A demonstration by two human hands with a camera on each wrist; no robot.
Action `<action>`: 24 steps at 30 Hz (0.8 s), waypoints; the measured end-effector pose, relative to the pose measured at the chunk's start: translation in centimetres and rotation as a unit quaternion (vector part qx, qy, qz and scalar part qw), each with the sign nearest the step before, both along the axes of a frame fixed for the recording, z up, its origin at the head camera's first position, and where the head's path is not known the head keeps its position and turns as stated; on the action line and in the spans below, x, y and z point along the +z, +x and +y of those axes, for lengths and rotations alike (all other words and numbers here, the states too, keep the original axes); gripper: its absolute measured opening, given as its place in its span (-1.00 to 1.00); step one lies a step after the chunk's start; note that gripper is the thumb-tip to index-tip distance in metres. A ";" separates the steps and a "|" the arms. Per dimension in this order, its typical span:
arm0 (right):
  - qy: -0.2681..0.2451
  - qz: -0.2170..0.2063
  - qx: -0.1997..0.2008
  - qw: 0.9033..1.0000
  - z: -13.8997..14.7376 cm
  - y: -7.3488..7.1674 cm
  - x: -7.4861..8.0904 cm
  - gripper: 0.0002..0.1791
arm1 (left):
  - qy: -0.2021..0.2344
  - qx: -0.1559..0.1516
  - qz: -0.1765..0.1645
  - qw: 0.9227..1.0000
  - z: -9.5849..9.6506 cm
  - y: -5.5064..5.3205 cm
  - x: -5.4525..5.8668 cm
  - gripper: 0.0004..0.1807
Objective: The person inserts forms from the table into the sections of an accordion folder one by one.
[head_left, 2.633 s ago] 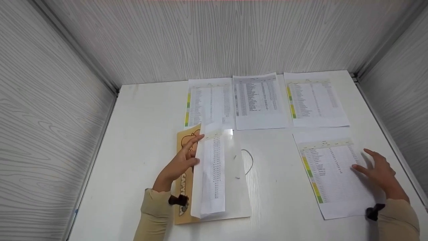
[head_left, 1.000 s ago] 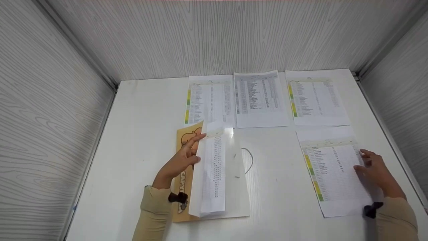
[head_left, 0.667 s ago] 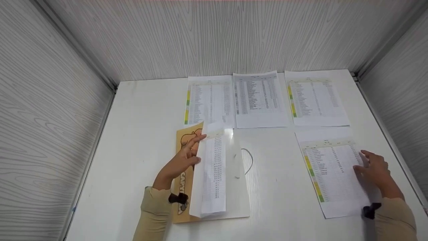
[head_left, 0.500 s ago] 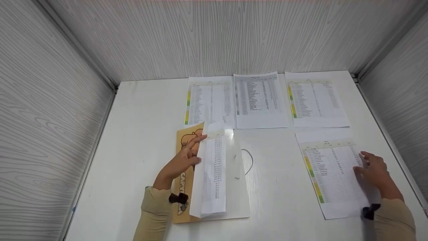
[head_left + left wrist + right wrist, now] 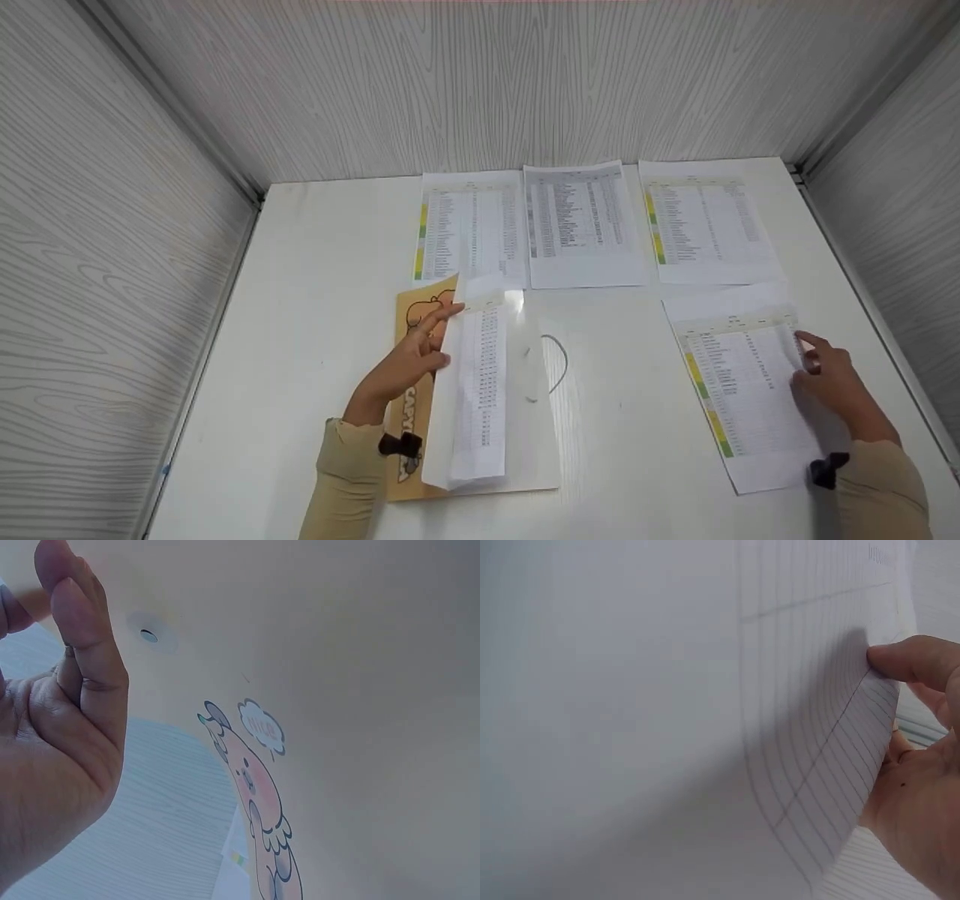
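Note:
My left hand pinches the raised side panel of a tan paper bag with a capybara print and a cord handle. The bag lies flat in the middle, its white inside exposed. A printed sheet shows inside it. The left wrist view shows my left hand beside the bag's printed panel. At the right, my right hand grips the right edge of another printed sheet. That edge bends upward. In the right wrist view, the thumb of my right hand presses on the lined paper.
Three printed sheets lie along the back of the white table: a left one, a greyish middle one and a right one. The bag overlaps the left one's lower part. Wood-grain panels enclose the table's back and sides.
My right hand has closed from spread fingers onto the right-hand sheet's edge and shifted slightly left. The edge has lifted and bent, and the sheet has turned a little. My left hand stays about where it was.

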State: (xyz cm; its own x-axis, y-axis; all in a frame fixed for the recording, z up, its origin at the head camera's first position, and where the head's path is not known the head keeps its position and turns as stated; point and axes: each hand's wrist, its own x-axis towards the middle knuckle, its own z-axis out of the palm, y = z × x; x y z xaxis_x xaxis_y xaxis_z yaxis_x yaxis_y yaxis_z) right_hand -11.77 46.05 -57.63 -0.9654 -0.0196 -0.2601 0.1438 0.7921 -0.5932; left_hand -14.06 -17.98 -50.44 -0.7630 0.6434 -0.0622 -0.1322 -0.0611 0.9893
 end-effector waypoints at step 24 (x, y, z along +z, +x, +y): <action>0.057 -0.020 -0.037 0.997 -0.2 0.3 0.4 -0.26 | 0.001 0.002 -0.001 1.000 -0.3 0.0 -0.1 -0.18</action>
State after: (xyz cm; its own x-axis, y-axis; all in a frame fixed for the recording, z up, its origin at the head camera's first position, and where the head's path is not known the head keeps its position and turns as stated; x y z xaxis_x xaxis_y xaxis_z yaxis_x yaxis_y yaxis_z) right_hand -11.44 45.89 -57.20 -0.9520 0.0839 -0.2943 0.2265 0.8399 -0.4933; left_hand -14.06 -18.25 -50.56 -0.7656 0.6403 -0.0618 -0.1331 -0.0637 0.9891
